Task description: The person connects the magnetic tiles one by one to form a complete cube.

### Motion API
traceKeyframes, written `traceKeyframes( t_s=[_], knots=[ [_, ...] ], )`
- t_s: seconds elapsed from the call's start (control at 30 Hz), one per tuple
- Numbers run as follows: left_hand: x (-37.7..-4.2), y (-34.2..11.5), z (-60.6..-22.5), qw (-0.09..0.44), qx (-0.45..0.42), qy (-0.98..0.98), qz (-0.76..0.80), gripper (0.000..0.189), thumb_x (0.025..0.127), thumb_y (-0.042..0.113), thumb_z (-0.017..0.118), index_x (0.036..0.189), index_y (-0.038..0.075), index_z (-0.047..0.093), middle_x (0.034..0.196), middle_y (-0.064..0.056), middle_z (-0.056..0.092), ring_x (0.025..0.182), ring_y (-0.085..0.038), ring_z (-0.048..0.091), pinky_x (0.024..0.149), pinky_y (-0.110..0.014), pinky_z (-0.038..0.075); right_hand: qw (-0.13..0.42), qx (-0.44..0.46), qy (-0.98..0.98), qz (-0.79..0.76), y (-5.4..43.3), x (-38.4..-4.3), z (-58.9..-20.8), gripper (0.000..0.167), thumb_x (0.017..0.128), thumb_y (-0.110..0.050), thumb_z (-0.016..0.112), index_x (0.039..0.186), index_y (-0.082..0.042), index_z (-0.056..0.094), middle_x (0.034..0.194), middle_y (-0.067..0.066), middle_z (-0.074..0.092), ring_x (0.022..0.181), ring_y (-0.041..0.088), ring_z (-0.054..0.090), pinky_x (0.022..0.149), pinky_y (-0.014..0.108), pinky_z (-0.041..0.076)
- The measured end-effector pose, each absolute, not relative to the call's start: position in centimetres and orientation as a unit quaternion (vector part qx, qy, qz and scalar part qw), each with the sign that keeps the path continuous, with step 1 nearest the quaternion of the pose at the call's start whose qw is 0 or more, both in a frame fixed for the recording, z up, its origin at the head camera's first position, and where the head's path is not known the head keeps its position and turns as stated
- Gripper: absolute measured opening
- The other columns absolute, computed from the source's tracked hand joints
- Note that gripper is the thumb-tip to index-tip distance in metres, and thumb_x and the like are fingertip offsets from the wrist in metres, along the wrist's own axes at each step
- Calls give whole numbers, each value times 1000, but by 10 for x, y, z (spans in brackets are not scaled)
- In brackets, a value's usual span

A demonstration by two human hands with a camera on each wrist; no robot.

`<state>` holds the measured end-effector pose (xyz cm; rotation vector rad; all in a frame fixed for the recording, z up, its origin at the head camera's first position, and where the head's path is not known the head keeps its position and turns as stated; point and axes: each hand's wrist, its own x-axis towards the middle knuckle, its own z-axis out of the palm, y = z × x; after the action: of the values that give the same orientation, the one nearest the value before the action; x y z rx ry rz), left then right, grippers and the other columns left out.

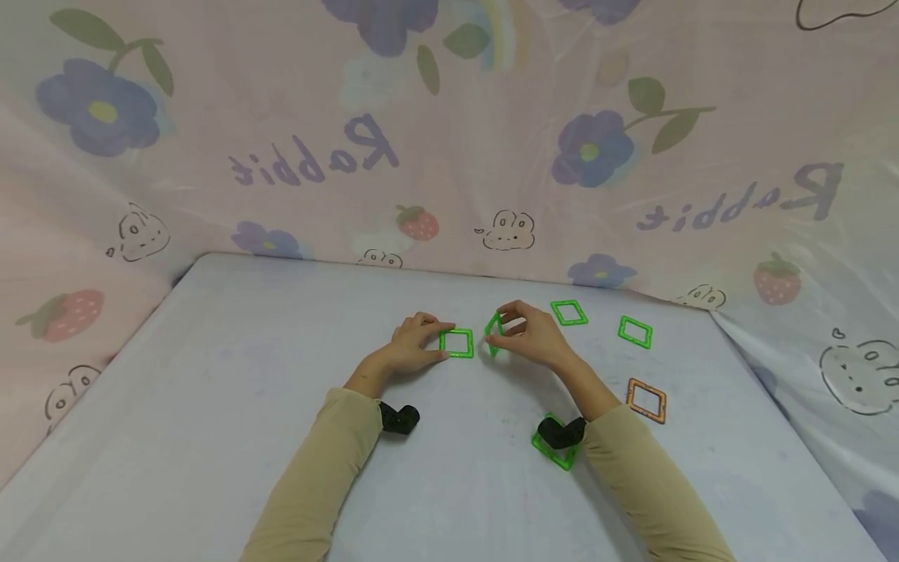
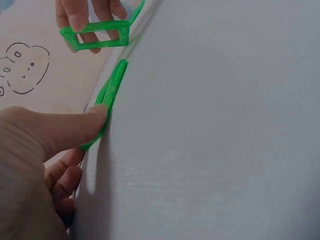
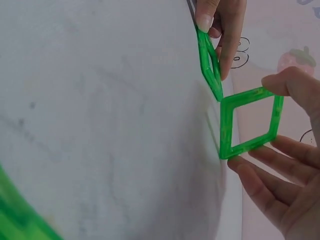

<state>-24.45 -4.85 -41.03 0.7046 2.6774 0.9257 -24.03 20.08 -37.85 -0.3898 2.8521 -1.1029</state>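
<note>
Left-hand green sq. frame (image 1: 471, 343) lies approx. flat on the table (image 1: 456, 499), L hand (image 1: 414, 346) pinching its L end; right-hand green sq. frame (image 3: 226, 127) is tipped up just beside it, apart, R hand (image 1: 535, 336) pinching opp. edges. Prob. light, stiff plastic, a bit slippery, fairly tough; thin, so best held by the outer bars, nr. a corner.

Count: 5 green sq. frames: 2 held, plus far green frame (image 1: 581, 311), outer green frame (image 1: 633, 342) & near green frame (image 1: 551, 454), part-hidden under R wrist cam (image 1: 562, 433). 1 orange sq. frame (image 1: 645, 414) nr. R forearm. 2 wrist cams incl. L wrist cam (image 1: 400, 420).
</note>
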Motion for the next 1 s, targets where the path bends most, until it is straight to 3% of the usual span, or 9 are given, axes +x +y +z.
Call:
traceKeyframes(
  t_s=[0.23,0.47,0.77,1.0],
  knots=[
    [-247,-48,-413,109,235,910,324,54,93,27,63,143,17,46,143,-12,37,129,-32,33,108,-50,24,37,-138,911,-387,197,-242,-376,65,81,-23,77,136,-3,49,123,19,59,106,33,65,88,43,53],
    [-246,-48,-414,109,233,910,324,54,93,27,63,144,17,46,143,-13,37,129,-32,33,108,-50,24,59,-154,888,-428,196,-243,-377,61,82,-11,74,137,-2,47,131,20,53,118,35,58,95,43,49],
    [-243,-46,-410,115,231,910,325,54,94,26,62,144,17,45,143,-13,37,129,-31,33,108,-50,24,90,-193,866,-453,196,-236,-367,62,83,-5,72,138,2,45,138,22,50,119,38,56,98,45,47],
    [-242,-46,-408,114,231,910,324,54,94,26,61,144,17,45,143,-13,37,129,-32,33,109,-51,24,93,-225,858,-452,201,-245,-383,64,82,-9,74,139,1,45,138,19,51,117,35,58,97,43,48]
  ],
)
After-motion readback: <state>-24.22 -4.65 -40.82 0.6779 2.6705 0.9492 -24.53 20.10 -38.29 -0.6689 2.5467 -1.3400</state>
